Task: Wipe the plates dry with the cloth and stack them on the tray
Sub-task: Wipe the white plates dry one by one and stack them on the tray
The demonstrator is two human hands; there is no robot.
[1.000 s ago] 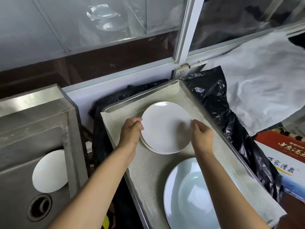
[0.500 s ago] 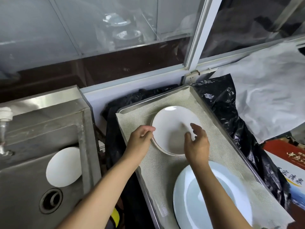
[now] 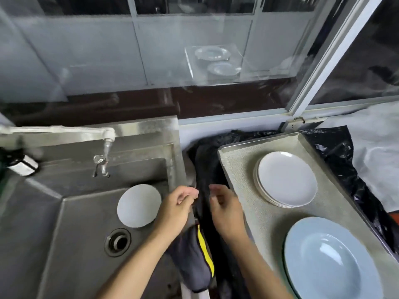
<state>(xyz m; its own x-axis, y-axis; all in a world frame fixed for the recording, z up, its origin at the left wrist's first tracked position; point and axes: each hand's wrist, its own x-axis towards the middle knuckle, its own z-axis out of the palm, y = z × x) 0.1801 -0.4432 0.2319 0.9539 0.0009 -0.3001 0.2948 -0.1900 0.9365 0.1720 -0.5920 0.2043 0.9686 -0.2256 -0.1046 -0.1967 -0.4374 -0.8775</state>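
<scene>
A stack of small white plates (image 3: 286,179) sits on the lined metal tray (image 3: 241,169) at the right. Nearer me on the same tray lies a large pale blue plate (image 3: 330,262). One more small white plate (image 3: 139,205) lies in the steel sink (image 3: 64,212) on the left. My left hand (image 3: 176,209) and my right hand (image 3: 224,209) hover side by side over the gap between sink and tray, fingers loosely curled, holding nothing. A grey cloth with a yellow stripe (image 3: 197,257) hangs below them at the sink's edge.
A tap (image 3: 105,145) juts over the sink, whose drain (image 3: 117,241) lies near me. Black plastic sheeting (image 3: 345,169) surrounds the tray, with white sheeting (image 3: 375,152) further right. A window frame (image 3: 319,61) runs along the back.
Both hands have let go of the small plate on the stack and drawn back left, off the tray. My view has swung left toward the sink.
</scene>
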